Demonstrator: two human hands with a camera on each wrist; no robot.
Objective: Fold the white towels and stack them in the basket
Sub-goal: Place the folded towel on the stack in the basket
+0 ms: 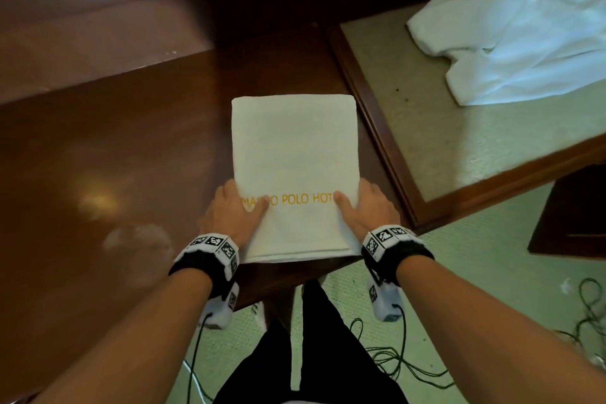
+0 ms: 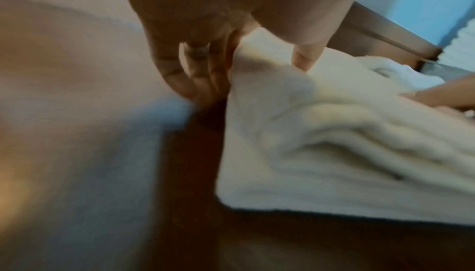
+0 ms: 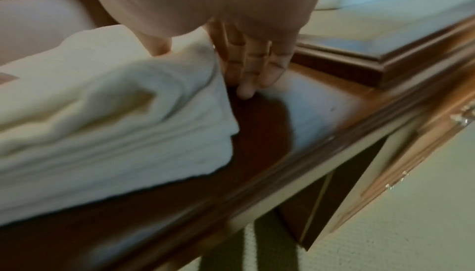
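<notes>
A folded white towel [image 1: 293, 147] with gold hotel lettering lies flat on the dark wooden table [image 1: 114, 157], its near end at the table's front edge. My left hand [image 1: 236, 207] grips its left side and my right hand [image 1: 360, 203] grips its right side, both close to the near end. Each thumb lies on top over the lettering. In the left wrist view the fingers [image 2: 200, 76] run down the side of the towel [image 2: 334, 143]. The right wrist view shows the same with the fingers [image 3: 252, 76] beside the towel [image 3: 102, 113]. No basket is in view.
Loose, unfolded white towels [image 1: 518, 39] lie heaped on a wood-framed beige surface [image 1: 426, 128] to the right. A dark wooden piece [image 1: 570, 216] stands on the green carpet at right. Cables [image 1: 393, 357] trail on the floor by my legs.
</notes>
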